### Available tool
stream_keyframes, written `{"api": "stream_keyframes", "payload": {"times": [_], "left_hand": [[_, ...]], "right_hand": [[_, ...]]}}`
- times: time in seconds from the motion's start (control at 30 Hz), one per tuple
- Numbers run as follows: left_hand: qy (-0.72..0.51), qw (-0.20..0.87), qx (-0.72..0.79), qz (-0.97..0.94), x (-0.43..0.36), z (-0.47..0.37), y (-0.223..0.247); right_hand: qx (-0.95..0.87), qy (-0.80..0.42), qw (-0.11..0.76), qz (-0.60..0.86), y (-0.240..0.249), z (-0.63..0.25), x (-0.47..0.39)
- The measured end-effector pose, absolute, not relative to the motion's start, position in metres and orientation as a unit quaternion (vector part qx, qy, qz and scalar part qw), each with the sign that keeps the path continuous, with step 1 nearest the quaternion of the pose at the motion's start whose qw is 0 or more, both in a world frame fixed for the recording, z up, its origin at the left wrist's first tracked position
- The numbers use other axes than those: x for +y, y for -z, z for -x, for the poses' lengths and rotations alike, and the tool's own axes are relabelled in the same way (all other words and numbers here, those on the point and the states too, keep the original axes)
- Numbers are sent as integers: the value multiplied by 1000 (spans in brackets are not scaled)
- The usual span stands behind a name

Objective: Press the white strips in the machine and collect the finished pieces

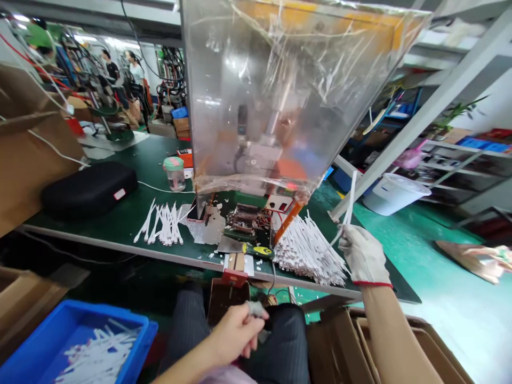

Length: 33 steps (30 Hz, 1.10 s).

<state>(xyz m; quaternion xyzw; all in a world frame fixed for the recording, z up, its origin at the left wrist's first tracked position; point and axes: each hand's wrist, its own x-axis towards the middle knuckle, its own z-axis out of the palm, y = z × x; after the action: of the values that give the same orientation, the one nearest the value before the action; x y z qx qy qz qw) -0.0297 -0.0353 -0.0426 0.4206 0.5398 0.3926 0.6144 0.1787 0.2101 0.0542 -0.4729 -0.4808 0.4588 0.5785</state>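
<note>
My right hand [365,255], in a white glove with a red cuff, is raised over the right end of the bench. Its fingers close on a thin white strip [351,200] that sticks up. Beside it lies a big pile of similar white strips [310,250]. My left hand [242,332] is curled over my lap, with a grey covering on a fingertip; whatever it may hold is hidden. Between the piles stands a machine with a metal fixture [245,217] beneath a clear plastic-wrapped guard [256,106]. A smaller group of white strips [164,223] lies to the left.
A scraper with a yellow-black handle [258,250] lies at the bench's front edge. Left are a black case [90,189] and a lidded cup [175,175]. A blue bin [40,333] with white strips stands low left, cardboard boxes [340,341] low right. People stand far back.
</note>
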Motion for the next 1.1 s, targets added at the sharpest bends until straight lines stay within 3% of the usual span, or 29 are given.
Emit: {"api": "stream_keyframes", "payload": {"times": [0.23, 0.63, 0.87, 1.1], "left_hand": [[-458, 547, 495, -497, 12, -5, 13], [-453, 506, 555, -481, 10, 3, 22], [-488, 471, 574, -458, 21, 14, 11], [-435, 555, 556, -440, 9, 24, 21]], "right_hand": [[-382, -576, 587, 421, -57, -137, 124], [-311, -597, 613, 414, -20, -112, 82], [-328, -667, 538, 398, 9, -99, 55], [-315, -681, 508, 422, 37, -84, 33]]}}
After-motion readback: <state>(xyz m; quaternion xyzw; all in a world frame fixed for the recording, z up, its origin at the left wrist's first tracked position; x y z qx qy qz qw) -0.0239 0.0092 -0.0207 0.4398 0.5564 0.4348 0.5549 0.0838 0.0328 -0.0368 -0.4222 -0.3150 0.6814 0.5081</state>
